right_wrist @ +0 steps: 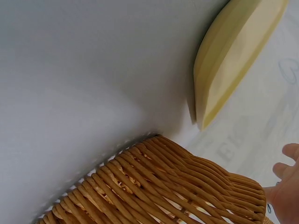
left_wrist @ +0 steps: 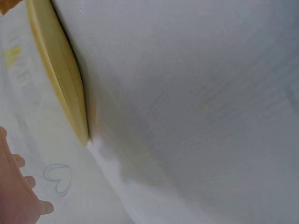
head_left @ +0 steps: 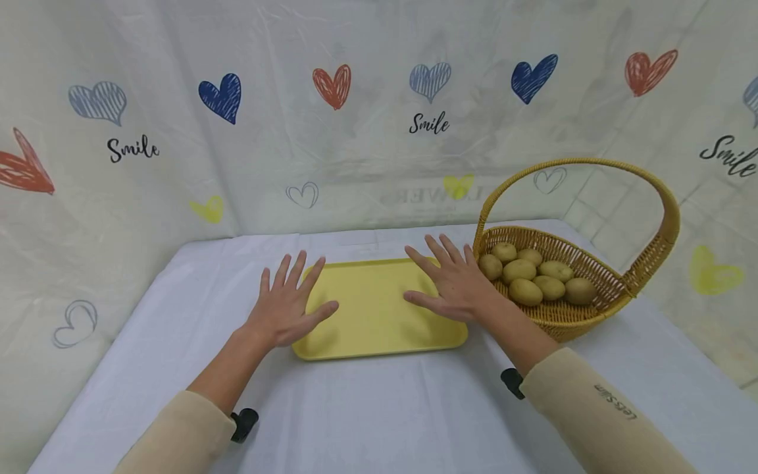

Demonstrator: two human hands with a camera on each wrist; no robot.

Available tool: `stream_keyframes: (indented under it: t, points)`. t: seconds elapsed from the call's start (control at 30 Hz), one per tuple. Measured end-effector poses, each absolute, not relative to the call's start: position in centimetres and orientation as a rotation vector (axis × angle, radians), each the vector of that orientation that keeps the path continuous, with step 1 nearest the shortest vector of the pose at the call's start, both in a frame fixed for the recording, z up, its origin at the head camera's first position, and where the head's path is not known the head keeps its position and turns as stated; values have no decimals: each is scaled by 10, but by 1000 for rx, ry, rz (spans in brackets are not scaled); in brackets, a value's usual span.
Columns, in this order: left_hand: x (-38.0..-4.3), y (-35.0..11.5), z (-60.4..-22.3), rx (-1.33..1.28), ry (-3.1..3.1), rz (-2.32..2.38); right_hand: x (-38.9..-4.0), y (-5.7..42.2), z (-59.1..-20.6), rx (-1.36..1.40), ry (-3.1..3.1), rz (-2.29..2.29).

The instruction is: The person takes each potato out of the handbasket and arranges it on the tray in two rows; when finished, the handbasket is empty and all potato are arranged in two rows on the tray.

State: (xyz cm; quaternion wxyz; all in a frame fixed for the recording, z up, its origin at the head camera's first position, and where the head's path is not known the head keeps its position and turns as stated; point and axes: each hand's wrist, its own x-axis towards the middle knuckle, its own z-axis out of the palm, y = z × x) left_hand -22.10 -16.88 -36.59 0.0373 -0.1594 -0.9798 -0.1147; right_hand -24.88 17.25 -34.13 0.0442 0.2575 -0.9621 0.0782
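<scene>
My left hand (head_left: 285,309) hovers at the left end of a yellow tray (head_left: 373,309), fingers spread and palm down, holding nothing. Over the tray's right end my right hand (head_left: 453,283) is spread in the same way, also without anything in it. Just right of that hand stands a wicker basket (head_left: 612,306) with a tall arched handle, and several potatoes (head_left: 519,270) lie inside. In the left wrist view the tray's side (left_wrist: 65,74) shows beyond the fingers (left_wrist: 16,186). The right wrist view has the basket's woven wall (right_wrist: 168,182) close by and the tray (right_wrist: 229,60) behind it.
A white cloth (head_left: 367,415) covers the table under the tray and basket. Behind and at the sides hangs a pale curtain (head_left: 266,145) printed with hearts and the word Smile. The basket handle (head_left: 583,162) rises high at the right.
</scene>
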Motion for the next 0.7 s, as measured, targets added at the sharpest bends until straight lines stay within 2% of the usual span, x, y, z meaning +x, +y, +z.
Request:
stream_keyframes:
  t: [0.4, 0.7]
  points:
    - [-221, -169, -360, -455, -3029, -428, -251, 172, -336, 804, -2910, 269]
    - [-219, -174, -357, -291, -3159, -705, -252, 173, -326, 805, -2902, 391]
